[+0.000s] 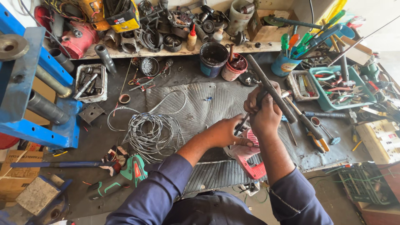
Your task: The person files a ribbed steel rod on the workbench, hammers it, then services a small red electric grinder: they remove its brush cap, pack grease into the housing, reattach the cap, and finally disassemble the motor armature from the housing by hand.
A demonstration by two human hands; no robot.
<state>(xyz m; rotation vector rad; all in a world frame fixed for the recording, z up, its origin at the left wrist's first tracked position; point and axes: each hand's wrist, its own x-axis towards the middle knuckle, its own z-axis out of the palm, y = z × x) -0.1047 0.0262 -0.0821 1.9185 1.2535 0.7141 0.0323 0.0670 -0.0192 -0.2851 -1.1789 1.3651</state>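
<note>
Grey rod (273, 91) in right hand (262, 109)

A long dark metal rod (273, 89) slants from upper left down to lower right, gripped near its middle. A thin dark tool (241, 123) points diagonally up toward it. Beneath them a red power tool (250, 156) with a vented casing lies on the ribbed mat on the surface, near its front edge.

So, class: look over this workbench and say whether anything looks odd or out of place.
A loose tangle of wire sprawls across the bench, and a red power tool overhangs the front edge beneath the hands. The right hand grips a long dark rod tilted; the left hand holds a thin tool.
</note>
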